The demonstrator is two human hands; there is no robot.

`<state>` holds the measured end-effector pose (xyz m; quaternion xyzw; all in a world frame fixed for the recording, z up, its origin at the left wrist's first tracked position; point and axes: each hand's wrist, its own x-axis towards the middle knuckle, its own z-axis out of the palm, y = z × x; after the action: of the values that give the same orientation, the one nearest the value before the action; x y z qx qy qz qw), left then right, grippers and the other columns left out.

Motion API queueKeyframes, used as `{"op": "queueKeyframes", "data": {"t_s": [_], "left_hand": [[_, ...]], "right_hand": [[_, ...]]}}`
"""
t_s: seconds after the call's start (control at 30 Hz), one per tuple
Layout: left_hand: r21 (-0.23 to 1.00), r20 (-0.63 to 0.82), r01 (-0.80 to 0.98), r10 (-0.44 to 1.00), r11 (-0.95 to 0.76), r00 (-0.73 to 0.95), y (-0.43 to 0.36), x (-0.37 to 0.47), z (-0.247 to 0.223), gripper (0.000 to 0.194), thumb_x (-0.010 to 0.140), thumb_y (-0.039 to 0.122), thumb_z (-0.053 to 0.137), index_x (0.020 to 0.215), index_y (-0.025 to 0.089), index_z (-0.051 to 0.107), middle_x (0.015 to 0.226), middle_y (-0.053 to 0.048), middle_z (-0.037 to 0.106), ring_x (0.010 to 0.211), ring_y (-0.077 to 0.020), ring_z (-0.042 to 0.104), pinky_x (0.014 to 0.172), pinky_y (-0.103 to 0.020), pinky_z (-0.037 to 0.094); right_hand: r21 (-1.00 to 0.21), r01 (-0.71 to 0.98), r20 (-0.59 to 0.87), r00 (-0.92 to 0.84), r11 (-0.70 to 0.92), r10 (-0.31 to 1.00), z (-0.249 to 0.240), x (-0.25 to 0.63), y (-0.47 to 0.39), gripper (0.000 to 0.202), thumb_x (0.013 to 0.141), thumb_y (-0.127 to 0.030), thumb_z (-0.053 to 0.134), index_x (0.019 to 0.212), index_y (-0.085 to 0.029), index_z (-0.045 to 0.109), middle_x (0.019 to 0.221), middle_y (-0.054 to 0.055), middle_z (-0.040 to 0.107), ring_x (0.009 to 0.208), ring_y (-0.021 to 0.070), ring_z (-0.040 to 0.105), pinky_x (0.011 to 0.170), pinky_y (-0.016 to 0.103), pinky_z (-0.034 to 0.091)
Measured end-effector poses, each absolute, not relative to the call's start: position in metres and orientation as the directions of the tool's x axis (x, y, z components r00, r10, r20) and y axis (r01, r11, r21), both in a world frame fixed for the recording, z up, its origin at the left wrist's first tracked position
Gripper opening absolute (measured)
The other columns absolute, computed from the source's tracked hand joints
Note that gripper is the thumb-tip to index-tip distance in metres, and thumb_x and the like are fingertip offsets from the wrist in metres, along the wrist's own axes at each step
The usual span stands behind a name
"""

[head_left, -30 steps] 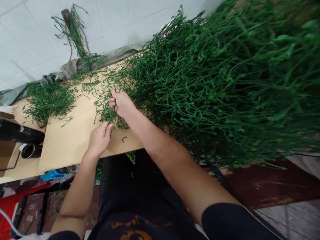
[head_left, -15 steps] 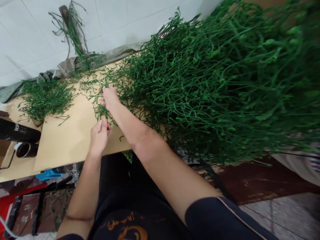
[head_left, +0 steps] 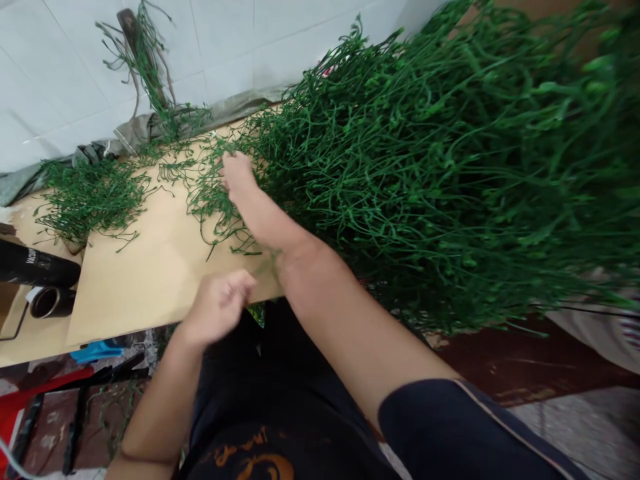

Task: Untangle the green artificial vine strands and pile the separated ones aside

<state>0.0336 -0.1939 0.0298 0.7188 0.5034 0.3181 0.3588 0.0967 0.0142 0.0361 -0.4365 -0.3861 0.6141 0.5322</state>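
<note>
My left hand (head_left: 220, 305) is closed above the near edge of the cardboard, smeared by motion. A blurred green stem (head_left: 270, 263) sticks out from its fingertips toward my right forearm. Farther back, my right hand (head_left: 237, 175) has its fingers curled in among loose green stems (head_left: 207, 193); the fingertips are partly hidden. These thin, branching stems have small bud-like tips. To the right of my right hand rises a large heap of the same stems (head_left: 400, 167). A smaller pile (head_left: 95, 200) lies at the left on the cardboard (head_left: 135, 280).
Against the tiled wall (head_left: 225, 40) leans a wooden stick (head_left: 131, 33) hung with stems. Grey cloth (head_left: 240, 103) runs along the back edge. A black bottle (head_left: 37, 263) and a dark cup (head_left: 53, 301) are at the left. Below sits a blue object (head_left: 97, 350).
My left hand has come away from the stems, moving right and toward my body. My right hand has shifted slightly right and farther back.
</note>
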Motion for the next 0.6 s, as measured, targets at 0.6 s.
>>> {"op": "queueKeyframes", "data": {"t_s": [0.6], "left_hand": [[0.969,0.047,0.242,0.937,0.041,-0.347,-0.102,0.024,0.010,0.019,0.091,0.029,0.040,0.080,0.019,0.052,0.060,0.001,0.056,0.051,-0.0108,0.050,0.049,-0.022,0.038]], "right_hand": [[-0.892,-0.391,-0.111,-0.295,-0.226,0.949,0.047,0.097,-0.017,0.037,0.091,-0.053,0.035,0.082,-0.018,0.044,0.057,-0.008,0.025,0.044,0.0013,0.016,0.040,0.014,0.015]]}}
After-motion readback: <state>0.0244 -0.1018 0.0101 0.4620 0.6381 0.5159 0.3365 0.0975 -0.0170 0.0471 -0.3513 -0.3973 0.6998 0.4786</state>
